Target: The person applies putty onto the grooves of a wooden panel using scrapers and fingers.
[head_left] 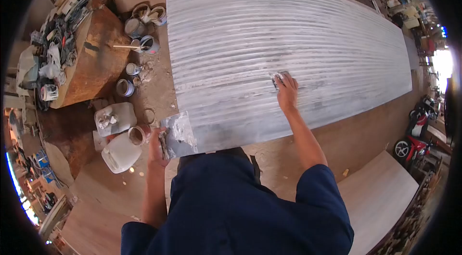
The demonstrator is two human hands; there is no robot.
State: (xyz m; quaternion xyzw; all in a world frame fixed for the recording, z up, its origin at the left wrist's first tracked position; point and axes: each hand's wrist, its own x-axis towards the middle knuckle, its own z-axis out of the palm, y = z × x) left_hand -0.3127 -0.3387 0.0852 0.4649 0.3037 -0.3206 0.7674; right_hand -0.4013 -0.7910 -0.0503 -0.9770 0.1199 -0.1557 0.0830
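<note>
A long ribbed panel [337, 53], streaked white and grey, lies in front of me. My right hand [288, 92] is closed at the panel's middle, its fingers around a small putty-smeared spreader [277, 81] against the ridges. Only a little of that spreader shows past the fingers. At the panel's near left corner, my left hand [157, 146] grips the edge of a flat putty board [173, 145]. White putty [184, 129] is spread over the board's face.
Several paint cans [125, 87] and a white plastic jug [121, 153] stand on the floor to the left. A brown wooden block [98, 57] carries piled odds and ends. At the right are a red motorbike [417, 143] and a flat board [380, 197].
</note>
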